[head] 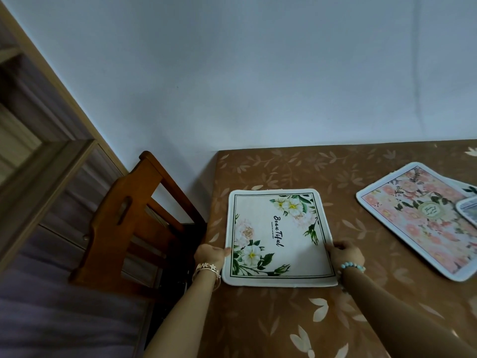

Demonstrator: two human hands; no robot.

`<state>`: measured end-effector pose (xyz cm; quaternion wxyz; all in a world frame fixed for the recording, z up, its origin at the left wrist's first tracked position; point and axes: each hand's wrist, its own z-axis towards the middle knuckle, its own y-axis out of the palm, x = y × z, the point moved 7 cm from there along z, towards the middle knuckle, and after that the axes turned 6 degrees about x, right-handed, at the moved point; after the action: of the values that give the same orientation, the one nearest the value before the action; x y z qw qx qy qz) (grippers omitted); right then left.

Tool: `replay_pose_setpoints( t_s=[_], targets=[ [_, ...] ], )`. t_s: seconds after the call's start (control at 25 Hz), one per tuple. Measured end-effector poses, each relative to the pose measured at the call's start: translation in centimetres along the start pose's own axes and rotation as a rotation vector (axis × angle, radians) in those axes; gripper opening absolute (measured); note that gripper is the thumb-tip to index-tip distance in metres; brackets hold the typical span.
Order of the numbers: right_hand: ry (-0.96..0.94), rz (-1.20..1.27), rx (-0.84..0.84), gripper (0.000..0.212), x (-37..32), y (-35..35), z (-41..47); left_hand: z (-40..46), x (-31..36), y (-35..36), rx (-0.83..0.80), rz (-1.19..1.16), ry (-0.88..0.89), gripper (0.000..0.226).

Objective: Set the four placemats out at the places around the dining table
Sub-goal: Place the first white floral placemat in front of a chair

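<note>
Step in hand: seating one placemat at the place by the counter's (284, 319) left edge, in front of the wooden chair (134, 223). The white floral placemat (277, 239) lies flat near the far-left corner, sides roughly square to the counter's edges.

Left hand (210, 255) pinches the mat's left edge, thumb on top. Right hand (346, 253) grips the right edge, fingers curled over it. Both closed on the mat, neither lifting it as far as I can tell.

Mat: squarish, rounded corners, cream ground, dark line border, white and pink flowers at two opposite corners, script lettering across the middle. Looks soft, fabric-like.

Next move, my read: let go, fetch another from the stack (423, 223) further right along the counter. Pink floral mat on top there, a further one partly cut off by the frame; count unclear. Remaining places not in view.
</note>
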<state>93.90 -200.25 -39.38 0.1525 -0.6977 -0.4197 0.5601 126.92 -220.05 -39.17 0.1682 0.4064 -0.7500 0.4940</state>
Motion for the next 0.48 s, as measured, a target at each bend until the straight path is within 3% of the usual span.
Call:
replay_pose_setpoints(
  t_s=[0.24,0.48],
  targets=[
    [-0.014,0.003,0.006,0.034,0.1,0.3,0.3,0.6,-0.3,0.4,0.005,0.006,-0.022,0.051],
    [0.004,0.027,-0.053,0.037,-0.4,-0.2,-0.1,-0.7,0.5,0.8,-0.066,-0.058,-0.021,0.055]
  ],
)
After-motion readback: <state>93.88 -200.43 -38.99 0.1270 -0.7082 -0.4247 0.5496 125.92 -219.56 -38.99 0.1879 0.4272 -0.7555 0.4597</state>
